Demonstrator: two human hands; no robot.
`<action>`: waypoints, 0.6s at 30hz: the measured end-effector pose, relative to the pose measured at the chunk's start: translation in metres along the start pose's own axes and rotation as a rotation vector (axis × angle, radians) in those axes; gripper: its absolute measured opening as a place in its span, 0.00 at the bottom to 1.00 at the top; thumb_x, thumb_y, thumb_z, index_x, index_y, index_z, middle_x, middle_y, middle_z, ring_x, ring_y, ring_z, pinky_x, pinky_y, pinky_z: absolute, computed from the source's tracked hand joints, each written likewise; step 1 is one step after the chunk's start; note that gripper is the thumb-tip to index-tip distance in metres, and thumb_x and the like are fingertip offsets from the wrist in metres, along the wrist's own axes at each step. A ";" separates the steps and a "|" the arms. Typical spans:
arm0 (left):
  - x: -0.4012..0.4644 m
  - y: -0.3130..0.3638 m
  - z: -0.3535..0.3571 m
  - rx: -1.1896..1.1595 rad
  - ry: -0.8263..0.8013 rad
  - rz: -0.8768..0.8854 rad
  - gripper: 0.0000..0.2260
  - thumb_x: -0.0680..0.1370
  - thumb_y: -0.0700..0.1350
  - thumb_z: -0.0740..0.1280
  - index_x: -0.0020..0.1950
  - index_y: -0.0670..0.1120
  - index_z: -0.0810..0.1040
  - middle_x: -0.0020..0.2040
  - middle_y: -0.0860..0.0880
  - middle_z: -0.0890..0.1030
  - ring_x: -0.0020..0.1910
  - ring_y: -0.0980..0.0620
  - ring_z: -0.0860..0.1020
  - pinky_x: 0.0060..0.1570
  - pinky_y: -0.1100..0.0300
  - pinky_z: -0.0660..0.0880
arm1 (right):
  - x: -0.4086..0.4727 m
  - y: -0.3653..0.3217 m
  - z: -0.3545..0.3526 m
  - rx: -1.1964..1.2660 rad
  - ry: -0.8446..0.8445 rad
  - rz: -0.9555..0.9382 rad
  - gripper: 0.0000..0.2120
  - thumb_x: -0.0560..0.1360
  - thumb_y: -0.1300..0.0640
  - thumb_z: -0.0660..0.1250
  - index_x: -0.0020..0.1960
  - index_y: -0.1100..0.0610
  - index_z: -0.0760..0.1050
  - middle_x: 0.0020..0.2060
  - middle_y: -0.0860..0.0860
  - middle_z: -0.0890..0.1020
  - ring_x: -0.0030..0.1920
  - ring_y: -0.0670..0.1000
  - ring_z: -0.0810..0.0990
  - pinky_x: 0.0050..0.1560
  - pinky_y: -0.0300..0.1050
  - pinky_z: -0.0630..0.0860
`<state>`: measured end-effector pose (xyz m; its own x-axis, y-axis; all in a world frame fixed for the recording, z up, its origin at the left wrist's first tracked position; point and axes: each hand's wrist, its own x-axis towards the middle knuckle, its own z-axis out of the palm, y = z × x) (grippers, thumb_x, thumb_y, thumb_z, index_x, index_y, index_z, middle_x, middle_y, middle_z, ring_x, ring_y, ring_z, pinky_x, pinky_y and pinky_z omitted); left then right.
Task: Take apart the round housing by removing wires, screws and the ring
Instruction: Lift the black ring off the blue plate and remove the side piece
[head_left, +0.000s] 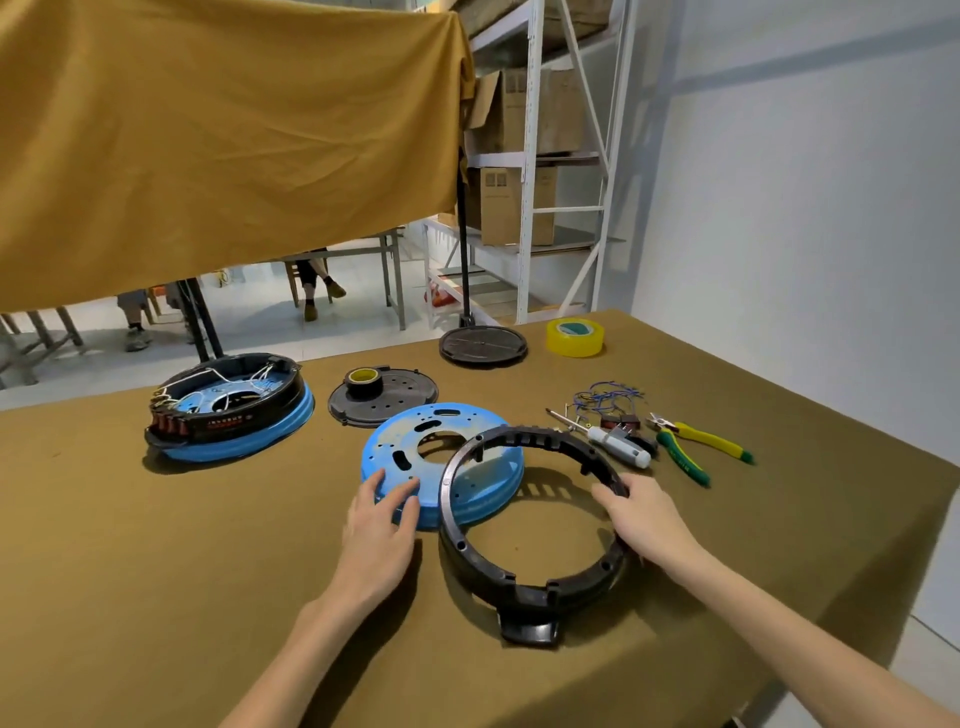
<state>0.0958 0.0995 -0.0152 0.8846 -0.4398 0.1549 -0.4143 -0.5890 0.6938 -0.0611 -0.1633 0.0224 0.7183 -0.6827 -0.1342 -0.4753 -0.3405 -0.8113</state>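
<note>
Now lifting the black ring (530, 545) clear of the blue housing plate (436, 457): best done by keeping the far arc tilted up, drawing it toward the near-right, and watching that the notched inner lugs do not snag the blue rim. Right hand (644, 512) curled round the ring's right side, thumb on top, fingers hidden beneath. Left hand (382, 525) flat and relaxed, fingertips (402, 491) pressing the plate's near-left edge, gripping nothing; worth holding that pressure steady so the plate stays put on the brown cloth-covered table (156, 571). Ring itself a broad black plastic hoop, screw holes round its face, slotted teeth along the far arc, a stubby tab at the near end resting on the cloth; far-left arc overlapping the plate, the rest tilted and apparently free. Plate a shallow blue disc, scuffed pale in patches, with a large centre opening, oblong slots and many small holes, lying mid-table. Judged nearly done: wires and screws seemingly already out, a tangle of blue wires (608, 397) lying well apart to the right, beside a white-handled screwdriver (618, 441) and green-and-yellow pliers (696, 447). Farther left, a second housing (228, 410) standing assembled, white leads looped inside.
</note>
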 end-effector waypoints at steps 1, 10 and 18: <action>0.001 -0.002 0.005 0.006 0.037 -0.015 0.18 0.86 0.53 0.59 0.76 0.56 0.71 0.81 0.46 0.59 0.80 0.44 0.60 0.77 0.43 0.61 | 0.002 0.004 -0.001 -0.059 -0.002 -0.011 0.11 0.83 0.51 0.63 0.51 0.57 0.79 0.32 0.49 0.76 0.30 0.48 0.74 0.33 0.41 0.70; 0.079 0.015 0.006 -0.003 0.133 -0.514 0.26 0.75 0.62 0.73 0.58 0.41 0.75 0.64 0.40 0.77 0.66 0.38 0.71 0.67 0.45 0.69 | 0.005 0.014 -0.004 -0.172 0.067 -0.090 0.10 0.83 0.53 0.63 0.43 0.51 0.77 0.30 0.49 0.77 0.29 0.48 0.73 0.31 0.42 0.67; 0.123 0.023 0.012 0.201 -0.063 -0.485 0.41 0.65 0.79 0.67 0.60 0.45 0.73 0.70 0.39 0.68 0.71 0.38 0.65 0.68 0.45 0.64 | 0.019 0.009 -0.002 -0.145 -0.014 -0.164 0.06 0.83 0.53 0.64 0.49 0.47 0.78 0.31 0.49 0.78 0.30 0.47 0.73 0.31 0.42 0.67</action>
<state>0.1925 0.0238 0.0118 0.9729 -0.1210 -0.1969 0.0006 -0.8506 0.5257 -0.0530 -0.1804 0.0141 0.7986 -0.6017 -0.0163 -0.4191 -0.5363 -0.7326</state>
